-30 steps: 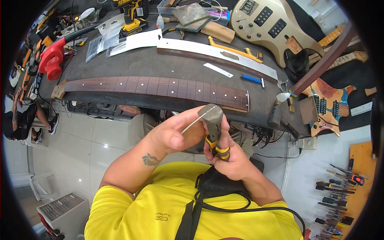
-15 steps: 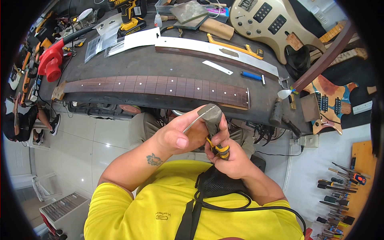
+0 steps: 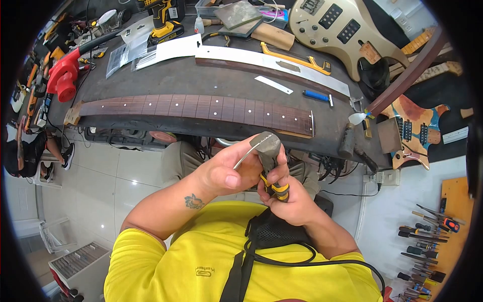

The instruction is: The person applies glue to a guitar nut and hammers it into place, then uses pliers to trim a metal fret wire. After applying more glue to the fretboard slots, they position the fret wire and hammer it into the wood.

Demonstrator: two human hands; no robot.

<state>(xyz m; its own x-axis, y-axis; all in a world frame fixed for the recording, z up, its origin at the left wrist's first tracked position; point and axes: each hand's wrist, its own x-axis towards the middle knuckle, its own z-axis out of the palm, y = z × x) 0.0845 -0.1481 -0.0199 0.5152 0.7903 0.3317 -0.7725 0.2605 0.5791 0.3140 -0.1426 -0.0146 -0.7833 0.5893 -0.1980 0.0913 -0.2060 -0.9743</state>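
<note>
In my right hand (image 3: 292, 199) are end-cutting pliers (image 3: 269, 153) with yellow-and-black handles; the fingers are wrapped round them and the dark head points up. A thin, curved piece of silvery fret wire (image 3: 244, 157) runs from the pliers' jaws down toward the thumb of my left hand (image 3: 224, 171). The left fingers curl behind the wire and the pliers' head, so their tips are partly hidden. Beyond both hands, a dark wooden guitar neck (image 3: 196, 106) with white dot inlays lies along the bench's near edge.
On the bench (image 3: 166, 78) lie a white straightedge (image 3: 241, 56), a yellow saw frame (image 3: 297, 59), a blue-handled tool (image 3: 316, 94) and a small white strip (image 3: 273, 84). A gold guitar body (image 3: 322, 35) rests behind. A red blower (image 3: 64, 78) is at left. Another person's leg (image 3: 54, 148) shows at far left.
The pliers' head and wire have tilted very slightly, and my left thumb has shifted a little to the right. Both hands keep nearly the same place.
</note>
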